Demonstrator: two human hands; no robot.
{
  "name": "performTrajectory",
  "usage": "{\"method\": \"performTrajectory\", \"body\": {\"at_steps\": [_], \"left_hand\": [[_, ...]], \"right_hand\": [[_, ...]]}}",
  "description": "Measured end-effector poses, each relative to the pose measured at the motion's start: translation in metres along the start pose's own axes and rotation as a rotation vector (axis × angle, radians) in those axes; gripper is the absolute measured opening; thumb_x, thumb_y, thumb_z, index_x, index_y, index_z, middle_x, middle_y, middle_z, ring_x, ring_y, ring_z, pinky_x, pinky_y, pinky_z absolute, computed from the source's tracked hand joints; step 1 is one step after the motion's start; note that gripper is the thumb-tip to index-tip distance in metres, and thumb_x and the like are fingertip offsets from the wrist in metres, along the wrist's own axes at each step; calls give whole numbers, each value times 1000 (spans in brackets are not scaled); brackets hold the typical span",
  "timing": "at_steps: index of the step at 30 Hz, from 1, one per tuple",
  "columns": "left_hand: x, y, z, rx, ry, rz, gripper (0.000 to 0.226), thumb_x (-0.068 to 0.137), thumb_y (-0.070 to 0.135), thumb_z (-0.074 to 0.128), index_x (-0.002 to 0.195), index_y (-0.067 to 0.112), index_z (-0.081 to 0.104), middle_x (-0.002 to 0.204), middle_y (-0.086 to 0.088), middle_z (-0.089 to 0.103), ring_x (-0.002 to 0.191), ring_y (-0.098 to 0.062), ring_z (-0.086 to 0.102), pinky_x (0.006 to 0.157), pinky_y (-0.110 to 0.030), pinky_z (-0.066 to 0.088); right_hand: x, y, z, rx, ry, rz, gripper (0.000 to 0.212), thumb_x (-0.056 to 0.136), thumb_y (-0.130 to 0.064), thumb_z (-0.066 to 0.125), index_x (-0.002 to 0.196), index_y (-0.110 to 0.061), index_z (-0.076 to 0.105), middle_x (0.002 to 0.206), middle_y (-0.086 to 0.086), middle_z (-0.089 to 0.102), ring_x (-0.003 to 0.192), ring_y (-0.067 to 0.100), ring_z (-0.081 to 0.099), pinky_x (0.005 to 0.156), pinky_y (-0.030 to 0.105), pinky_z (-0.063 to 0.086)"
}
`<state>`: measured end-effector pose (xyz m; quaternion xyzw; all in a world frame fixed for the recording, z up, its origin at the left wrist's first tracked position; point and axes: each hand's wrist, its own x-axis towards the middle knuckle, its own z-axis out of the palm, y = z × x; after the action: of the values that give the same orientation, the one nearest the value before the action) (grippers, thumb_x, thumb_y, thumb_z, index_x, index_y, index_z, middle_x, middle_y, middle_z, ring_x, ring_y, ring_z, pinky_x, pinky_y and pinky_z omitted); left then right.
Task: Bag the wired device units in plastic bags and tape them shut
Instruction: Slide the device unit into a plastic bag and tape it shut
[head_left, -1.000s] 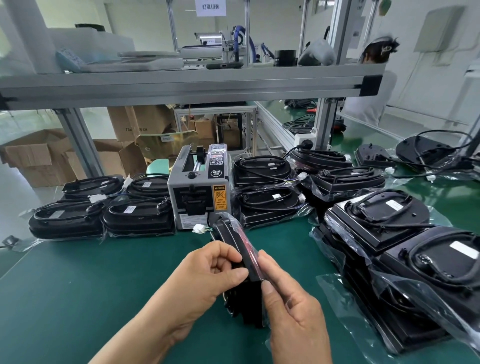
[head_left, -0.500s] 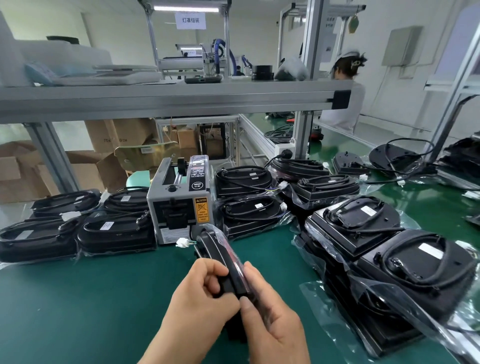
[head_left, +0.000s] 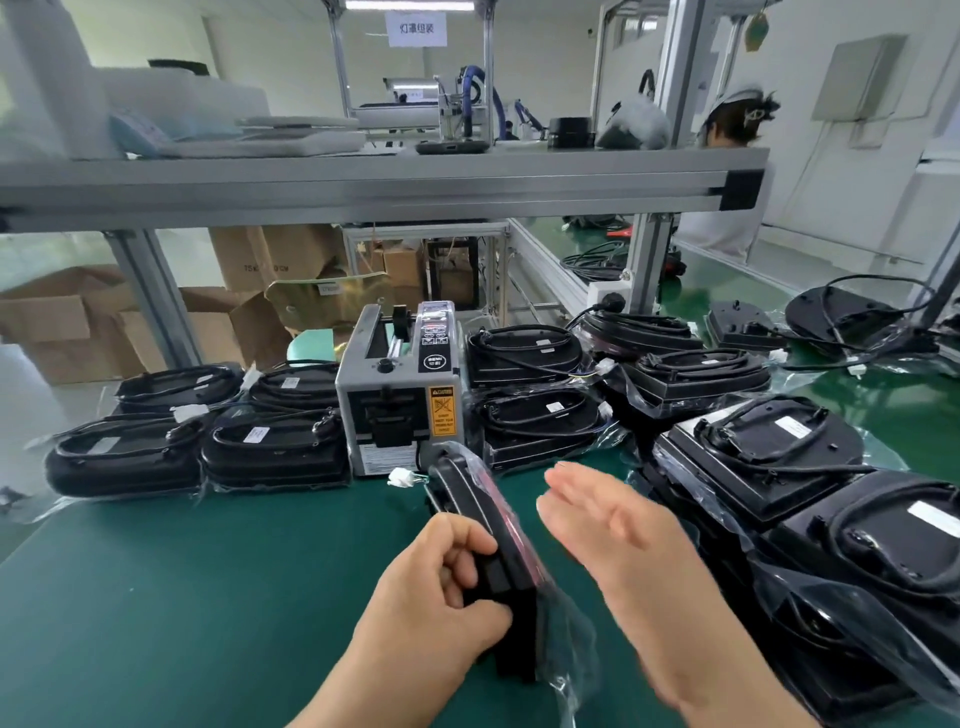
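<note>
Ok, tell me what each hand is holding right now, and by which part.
The left hand grips the bagged device unit, standing on edge, by its lower left side. The right hand is open, clear of the unit, holding nothing.

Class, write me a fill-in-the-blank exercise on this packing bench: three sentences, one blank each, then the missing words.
1. The black wired device unit in its clear plastic bag is gripped by the ____ hand alone.
2. The right hand is open and ____ the bagged unit.
3. The grey box-shaped tape dispenser stands on a ____ bench mat.

Missing words: left; not touching; green
</note>
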<state>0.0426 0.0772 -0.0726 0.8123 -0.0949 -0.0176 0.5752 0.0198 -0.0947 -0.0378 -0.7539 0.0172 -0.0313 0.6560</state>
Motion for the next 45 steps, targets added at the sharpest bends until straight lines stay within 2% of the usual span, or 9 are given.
{"method": "performTrajectory", "body": {"at_steps": [4, 7, 10, 15, 24, 27, 31, 41, 45], "left_hand": [[1, 4, 0, 6, -8, 16, 32, 54, 22, 69, 84, 28, 61, 63, 20, 48, 55, -5, 39, 57, -18, 38], [3, 7, -1, 8, -14, -5, 32, 54, 22, 71, 82, 21, 58, 62, 16, 47, 54, -5, 39, 53, -17, 37], [3, 6, -1, -14, -28, -45, 34, 53, 22, 74, 83, 20, 56, 61, 15, 47, 55, -7, 40, 54, -19, 37], [2, 3, 0, -31, -84, -36, 22, 61, 20, 66, 80, 21, 56, 59, 14, 47, 58, -9, 40, 57, -23, 38], [9, 12, -22, -38, -273, 5, 7, 69, 27, 69, 74, 30, 65, 68, 9, 58, 63, -6, 48, 59, -19, 41], [37, 13, -37, -234, -76, -38, 10, 78, 24, 72, 68, 24, 69, 64, 5, 58, 52, -8, 46, 54, -20, 39], [102, -3, -54, -566, 356, -380, 12, 90, 13, 67, 78, 14, 66, 61, 2, 58, 47, -6, 44, 44, -19, 40], [162, -16, -45, -738, 585, -576, 9, 91, 11, 69, 94, 2, 68, 50, -2, 62, 30, -3, 49, 33, -12, 35], [168, -14, -39, -828, 698, -570, 15, 88, 5, 65, 74, 3, 62, 52, -3, 63, 32, -5, 51, 33, -13, 34]], "right_hand": [[30, -9, 7, -345, -91, -36, 78, 79, -41, 75, 148, -28, 42, 146, -16, 49, 130, -5, 47, 106, 21, 39], [47, -20, 19, -642, -165, -34, 80, 72, -45, 72, 144, -28, 43, 138, -10, 55, 124, 7, 53, 98, 26, 45], [61, -29, 30, -780, -97, -115, 51, 74, -47, 68, 118, -27, 52, 114, -12, 60, 104, 12, 60, 89, 32, 52], [76, -30, 43, -959, -96, -187, 43, 73, -50, 67, 98, -22, 45, 93, -8, 53, 81, 15, 55, 61, 30, 38], [84, -20, 44, -1032, -104, -287, 21, 86, -42, 62, 91, -23, 57, 91, -6, 63, 88, 20, 59, 75, 35, 49], [89, -14, 35, -933, -92, -213, 22, 83, -46, 65, 86, -27, 57, 86, -9, 61, 84, 14, 58, 74, 33, 48], [93, -7, 28, -906, -64, -204, 23, 90, -48, 62, 82, -28, 54, 82, -12, 58, 77, 7, 56, 65, 27, 42], [96, -3, 22, -1029, -19, -245, 32, 101, -39, 46, 74, -22, 44, 68, -7, 54, 63, 14, 51, 57, 30, 40], [93, 0, 23, -943, -4, -234, 20, 101, -37, 49, 84, -25, 50, 70, -7, 57, 64, 13, 55, 59, 29, 44]]}}
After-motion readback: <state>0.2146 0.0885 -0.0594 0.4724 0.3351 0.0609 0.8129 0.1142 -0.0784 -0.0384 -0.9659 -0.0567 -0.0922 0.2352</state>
